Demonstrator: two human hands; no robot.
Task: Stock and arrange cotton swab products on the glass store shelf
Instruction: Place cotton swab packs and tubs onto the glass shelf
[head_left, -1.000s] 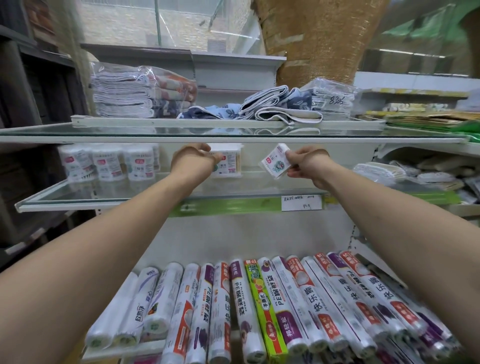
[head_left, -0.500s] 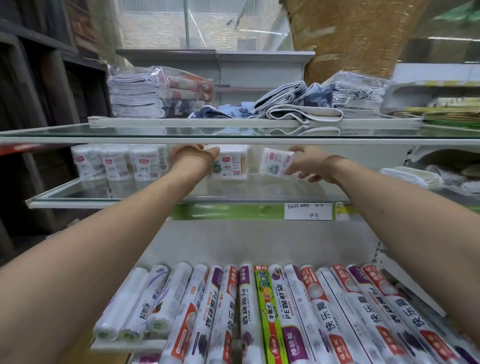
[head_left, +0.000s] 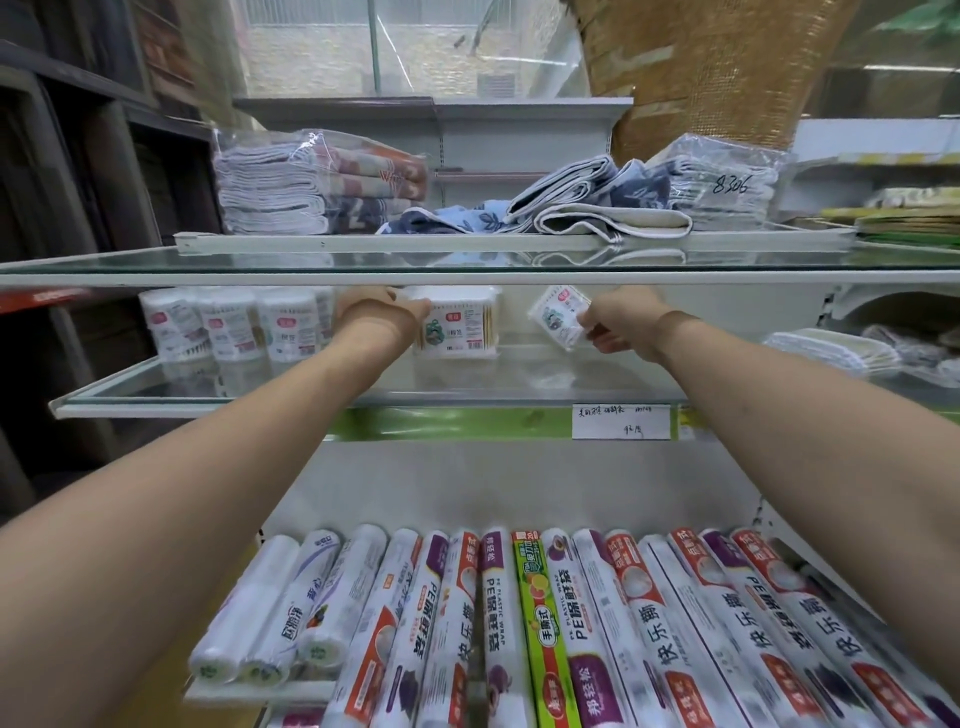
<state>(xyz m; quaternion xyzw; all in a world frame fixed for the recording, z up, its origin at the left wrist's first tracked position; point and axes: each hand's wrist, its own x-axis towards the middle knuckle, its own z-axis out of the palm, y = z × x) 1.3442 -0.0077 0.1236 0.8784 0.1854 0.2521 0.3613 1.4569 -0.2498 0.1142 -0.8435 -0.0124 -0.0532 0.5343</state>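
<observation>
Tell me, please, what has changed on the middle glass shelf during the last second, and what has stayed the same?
The right hand carried its small swab pack further in over the glass shelf, still pinching it, tilted. The left hand stayed on the swab box; the round swab tubs stayed put.

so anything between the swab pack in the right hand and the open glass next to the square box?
Nothing visible. The right hand holds the tilted swab pack above bare glass shelf, right of the square swab box under the left hand.
</observation>
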